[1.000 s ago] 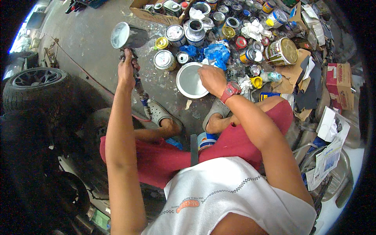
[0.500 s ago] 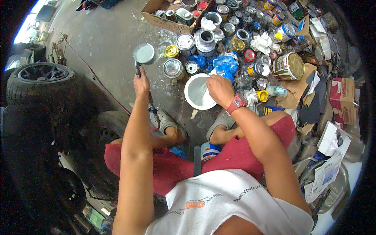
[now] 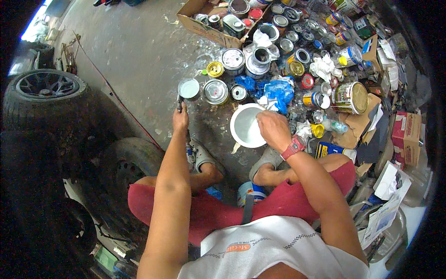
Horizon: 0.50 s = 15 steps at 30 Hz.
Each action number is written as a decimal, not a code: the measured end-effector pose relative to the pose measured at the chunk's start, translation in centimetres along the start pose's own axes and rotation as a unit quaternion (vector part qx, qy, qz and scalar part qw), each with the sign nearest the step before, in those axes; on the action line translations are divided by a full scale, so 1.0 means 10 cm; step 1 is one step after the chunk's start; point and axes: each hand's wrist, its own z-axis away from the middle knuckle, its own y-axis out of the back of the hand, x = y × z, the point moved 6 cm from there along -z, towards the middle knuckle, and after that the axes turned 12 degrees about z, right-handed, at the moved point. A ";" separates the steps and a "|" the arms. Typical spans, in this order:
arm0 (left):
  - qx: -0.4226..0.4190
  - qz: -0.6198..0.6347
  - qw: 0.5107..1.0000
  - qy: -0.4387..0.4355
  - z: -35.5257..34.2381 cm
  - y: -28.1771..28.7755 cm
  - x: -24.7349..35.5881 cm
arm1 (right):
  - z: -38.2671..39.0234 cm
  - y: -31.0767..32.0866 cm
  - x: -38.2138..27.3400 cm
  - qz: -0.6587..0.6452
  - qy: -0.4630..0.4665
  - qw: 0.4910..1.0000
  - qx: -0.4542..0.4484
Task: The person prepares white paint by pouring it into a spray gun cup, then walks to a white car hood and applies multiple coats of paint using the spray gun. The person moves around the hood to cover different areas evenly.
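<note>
My left hand [image 3: 181,118] is wrapped round the handle of a spray gun [image 3: 188,88], whose round cup of pale liquid faces up at the top. The lower end of the gun hangs by my left shoe. In front of me stands a white bucket [image 3: 237,132], pale inside. My right hand [image 3: 274,129], with a red watch on the wrist, is closed over the bucket's right rim. Its fingers hide whatever they may hold. White paper and a crumpled blue plastic bag [image 3: 278,90] lie just beyond.
Several paint cans crowd the floor ahead and right, among them a silver-lidded can [image 3: 215,91] and a large tipped can [image 3: 350,97]. A cardboard box [image 3: 209,30] stands at the back. Tyres [image 3: 46,100] stack up on the left, and a red hose [image 3: 118,95] crosses the floor.
The whole scene has shifted down and slightly right in view. My left hand with the spray gun is nearer the bucket. The right hand stays at the bucket's rim.
</note>
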 end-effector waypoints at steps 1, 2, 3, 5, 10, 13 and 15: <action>-0.003 0.003 1.000 -0.003 -0.07 -0.02 -0.05 | 0.02 -0.01 -0.07 -0.003 0.014 1.000 -0.016; -0.006 0.007 1.000 -0.006 -0.13 -0.05 -0.10 | 0.04 -0.02 -0.15 -0.006 0.027 0.999 -0.031; -0.007 0.000 1.000 0.014 -0.20 -0.07 -0.16 | 0.05 -0.02 -0.22 -0.013 0.045 0.998 -0.045; -0.010 0.018 1.000 0.009 -0.31 -0.10 -0.20 | 0.04 -0.01 -0.28 -0.006 0.058 0.996 -0.064; -0.060 -0.019 0.995 0.075 -0.36 -0.17 -0.28 | -0.01 0.17 -0.16 -0.005 0.021 1.000 0.005; -0.034 -0.042 0.998 0.033 -0.29 -0.21 -0.19 | 0.00 0.14 -0.16 -0.040 0.024 0.999 0.003; -0.024 -0.044 0.999 0.022 -0.24 -0.23 -0.16 | 0.03 0.06 -0.21 -0.067 0.037 0.997 -0.030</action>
